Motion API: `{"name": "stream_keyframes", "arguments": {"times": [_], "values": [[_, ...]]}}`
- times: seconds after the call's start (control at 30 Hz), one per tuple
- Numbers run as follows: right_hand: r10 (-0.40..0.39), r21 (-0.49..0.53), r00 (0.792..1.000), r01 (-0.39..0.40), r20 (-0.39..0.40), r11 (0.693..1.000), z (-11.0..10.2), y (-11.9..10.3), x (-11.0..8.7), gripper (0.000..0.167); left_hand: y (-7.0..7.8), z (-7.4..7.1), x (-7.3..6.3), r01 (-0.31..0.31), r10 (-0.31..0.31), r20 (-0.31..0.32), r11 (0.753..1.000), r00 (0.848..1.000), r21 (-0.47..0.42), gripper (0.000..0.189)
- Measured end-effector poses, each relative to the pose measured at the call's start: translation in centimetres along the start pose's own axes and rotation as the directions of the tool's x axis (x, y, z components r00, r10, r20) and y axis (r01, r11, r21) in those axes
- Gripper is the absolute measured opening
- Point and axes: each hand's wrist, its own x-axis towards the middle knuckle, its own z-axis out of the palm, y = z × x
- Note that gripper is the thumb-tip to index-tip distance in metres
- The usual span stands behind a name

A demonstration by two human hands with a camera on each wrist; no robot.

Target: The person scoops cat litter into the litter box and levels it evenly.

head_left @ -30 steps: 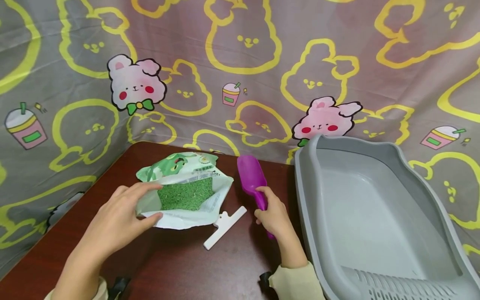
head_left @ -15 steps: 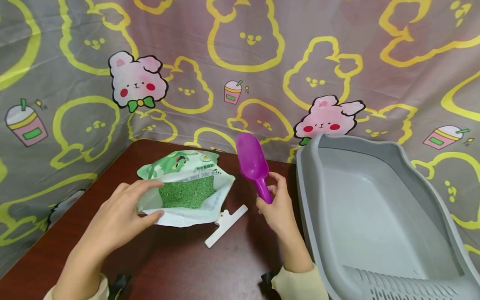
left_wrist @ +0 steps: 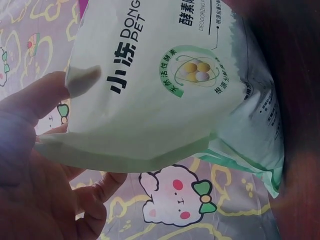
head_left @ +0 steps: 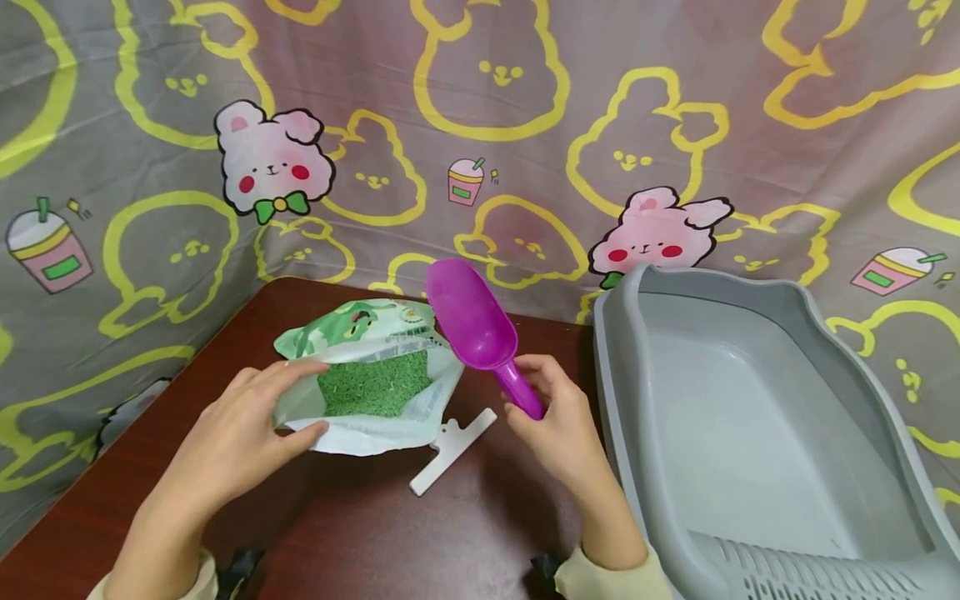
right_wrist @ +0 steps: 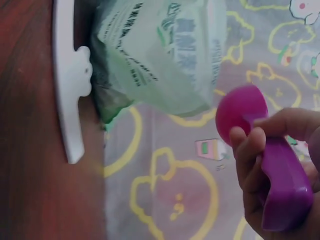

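An unsealed bag of cat litter (head_left: 360, 437), white and green with green pellets (head_left: 375, 385) in its mouth, stands on the table. My left hand (head_left: 232, 442) holds its left side, thumb at the front rim and index finger at the back rim. In the left wrist view the thumb tip shows dimly through the bag's printed wall (left_wrist: 145, 100). My right hand (head_left: 558, 425) grips a purple scoop (head_left: 474, 321) by its handle, raised right of the bag. The scoop's bowl points up and left, hollow side facing me, with nothing in it; its tip overlaps the bag's back right corner.
A white bag clip (head_left: 453, 452) lies on the dark red-brown table (head_left: 360, 525) in front of the bag. A large grey litter box (head_left: 622, 433) stands at the right, close beside my right forearm. Behind the table hangs a patterned curtain (head_left: 390, 75).
My right hand has lifted the scoop off the table, then swung its bowl left toward the bag. My left hand has stayed on the bag.
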Motion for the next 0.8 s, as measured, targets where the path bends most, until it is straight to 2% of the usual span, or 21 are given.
{"name": "stream_keyframes", "arguments": {"times": [0.27,0.47,0.6,0.7,0.8], "values": [[-0.058,-0.011,0.985,0.061,0.163,0.998,0.0,-1.1,-0.8,0.047,0.0,0.0,-0.1,-0.012,0.012,-0.003,1.000,1.000,0.006,0.064],[0.001,0.010,0.961,-0.004,0.278,1.000,0.3,-1.4,-1.1,0.048,0.0,0.1,0.1,-0.013,0.014,0.017,0.999,1.000,-0.034,0.063],[0.019,-0.003,0.950,-0.019,0.312,1.000,0.3,-1.6,-1.4,0.050,-0.1,0.4,0.1,-0.060,0.059,-0.016,0.995,0.998,-0.084,0.062],[-0.014,-0.018,0.945,0.021,0.325,1.000,0.2,-1.6,-1.4,0.049,-0.2,0.5,0.1,-0.094,0.091,-0.041,0.991,0.995,-0.095,0.063],[-0.035,-0.035,0.940,0.050,0.340,0.998,0.1,-1.6,-1.4,0.047,-0.3,0.5,0.1,-0.101,0.097,-0.040,0.989,0.994,-0.105,0.064]]}}
